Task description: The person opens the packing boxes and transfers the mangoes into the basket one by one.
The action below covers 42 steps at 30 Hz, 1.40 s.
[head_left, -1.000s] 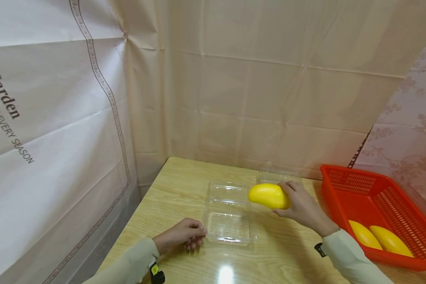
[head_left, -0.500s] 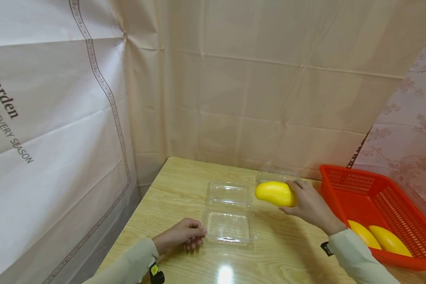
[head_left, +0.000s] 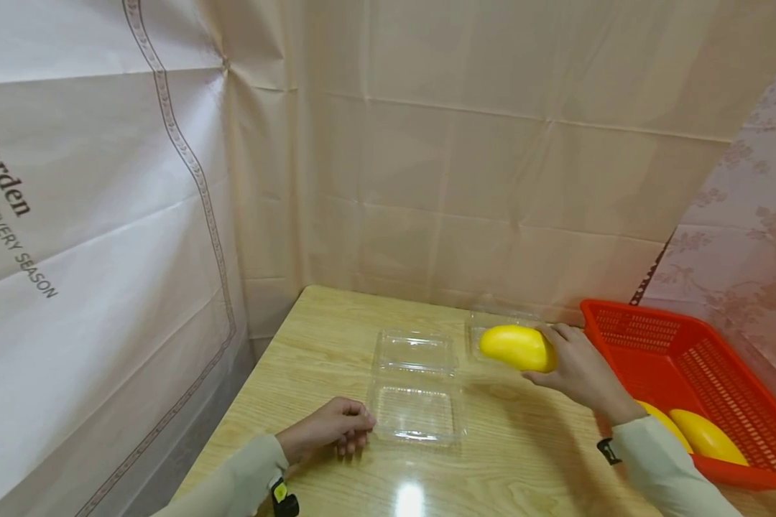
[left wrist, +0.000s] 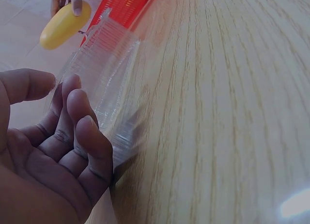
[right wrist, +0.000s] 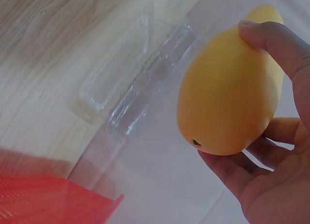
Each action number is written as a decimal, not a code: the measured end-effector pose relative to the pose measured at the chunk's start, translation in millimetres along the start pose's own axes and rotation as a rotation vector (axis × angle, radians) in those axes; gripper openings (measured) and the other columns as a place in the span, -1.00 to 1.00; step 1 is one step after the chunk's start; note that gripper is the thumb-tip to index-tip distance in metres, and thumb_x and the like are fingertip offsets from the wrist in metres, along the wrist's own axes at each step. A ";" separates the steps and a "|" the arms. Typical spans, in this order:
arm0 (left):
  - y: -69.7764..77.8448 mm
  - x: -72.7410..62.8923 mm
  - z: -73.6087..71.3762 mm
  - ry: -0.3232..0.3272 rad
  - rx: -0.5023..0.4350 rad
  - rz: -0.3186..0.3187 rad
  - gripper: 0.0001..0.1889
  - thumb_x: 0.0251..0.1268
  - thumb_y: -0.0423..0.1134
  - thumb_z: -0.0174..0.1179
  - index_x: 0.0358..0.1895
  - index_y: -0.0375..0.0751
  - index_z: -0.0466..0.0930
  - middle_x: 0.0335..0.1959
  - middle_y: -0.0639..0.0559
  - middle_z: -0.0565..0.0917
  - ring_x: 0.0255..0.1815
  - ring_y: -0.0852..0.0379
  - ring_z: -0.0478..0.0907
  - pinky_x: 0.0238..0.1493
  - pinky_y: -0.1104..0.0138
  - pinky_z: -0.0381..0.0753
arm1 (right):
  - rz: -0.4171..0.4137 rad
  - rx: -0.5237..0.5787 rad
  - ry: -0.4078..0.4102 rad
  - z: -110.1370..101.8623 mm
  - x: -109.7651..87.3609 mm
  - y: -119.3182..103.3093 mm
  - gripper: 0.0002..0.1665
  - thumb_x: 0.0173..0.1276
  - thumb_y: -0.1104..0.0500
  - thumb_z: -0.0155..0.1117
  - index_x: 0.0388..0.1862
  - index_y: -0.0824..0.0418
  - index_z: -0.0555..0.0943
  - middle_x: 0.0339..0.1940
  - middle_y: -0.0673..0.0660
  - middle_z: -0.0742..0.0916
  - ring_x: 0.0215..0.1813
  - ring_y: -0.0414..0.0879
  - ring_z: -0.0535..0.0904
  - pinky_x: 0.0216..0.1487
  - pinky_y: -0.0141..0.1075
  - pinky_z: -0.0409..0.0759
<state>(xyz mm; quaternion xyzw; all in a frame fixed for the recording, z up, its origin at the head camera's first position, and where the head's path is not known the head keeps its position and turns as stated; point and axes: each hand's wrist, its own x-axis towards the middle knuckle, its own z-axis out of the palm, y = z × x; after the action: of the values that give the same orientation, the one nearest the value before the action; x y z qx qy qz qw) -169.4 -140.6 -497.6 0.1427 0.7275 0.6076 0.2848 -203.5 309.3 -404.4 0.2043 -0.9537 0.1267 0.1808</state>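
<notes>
A yellow mango (head_left: 516, 347) is held in the air by my right hand (head_left: 578, 373), with the thumb on one side and the fingers on the other in the right wrist view. Behind and below it lies a second clear plastic container (head_left: 475, 334), partly hidden by the fruit. My left hand (head_left: 330, 429) rests at the near left edge of an open clear clamshell box (head_left: 417, 413). Thumb and forefinger pinch that box's rim, while the other fingers curl loosely in the left wrist view.
A red plastic basket (head_left: 647, 352) stands at the right with two more yellow mangoes (head_left: 708, 436) in it. The wooden table (head_left: 336, 337) ends at a hanging beige cloth (head_left: 440, 179) behind and a white printed cloth (head_left: 103, 215) on the left.
My right hand has carried the mango to the right and slightly farther back, away from the open box and over the second container. The left hand stays in place.
</notes>
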 end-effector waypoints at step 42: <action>0.6 1.6 -1.3 -0.011 0.009 -0.009 -0.69 0.54 -0.16 0.18 -0.15 -0.43 0.63 -0.47 0.00 0.66 -0.58 0.21 0.50 -0.55 0.40 0.48 | 0.165 -0.010 -0.025 -27.6 -26.2 43.6 0.08 0.03 -0.19 0.68 0.27 0.53 0.48 -0.05 0.46 0.62 -0.15 0.25 0.49 -0.29 -0.06 0.48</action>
<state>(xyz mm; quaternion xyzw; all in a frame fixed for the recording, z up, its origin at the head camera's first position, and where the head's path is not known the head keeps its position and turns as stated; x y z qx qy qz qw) -171.5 -140.6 -497.2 0.1442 0.7292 0.6023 0.2910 -192.1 365.6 -397.2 0.1259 -0.9701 0.1339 0.1587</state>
